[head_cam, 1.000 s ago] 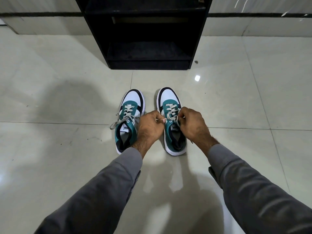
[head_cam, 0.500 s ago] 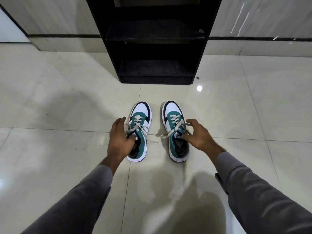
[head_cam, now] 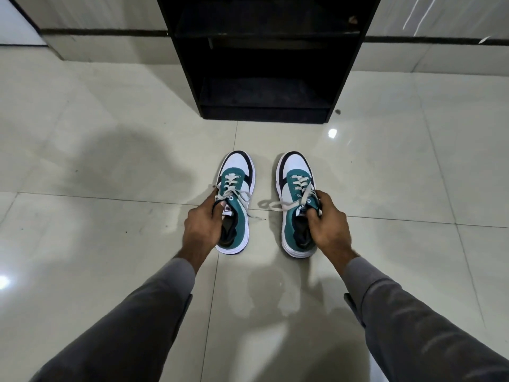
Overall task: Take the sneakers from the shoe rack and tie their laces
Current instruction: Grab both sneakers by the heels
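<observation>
2 sneakers sit side by side on the floor [head_cam: 110,244], toes pointing at the shoe rack [head_cam: 264,59]. The rack stands behind them, against the wall [head_cam: 82,15]. The left sneaker [head_cam: 239,172] is a little apart from the right sneaker [head_cam: 294,172], with bare floor between them. The left hand [head_cam: 203,227] is on the left sneaker, over its left side near the back. The right hand [head_cam: 327,224] is on the right sneaker, over its right side. Loose laces [head_cam: 275,205] trail onto the floor between the 2 sneakers.
</observation>
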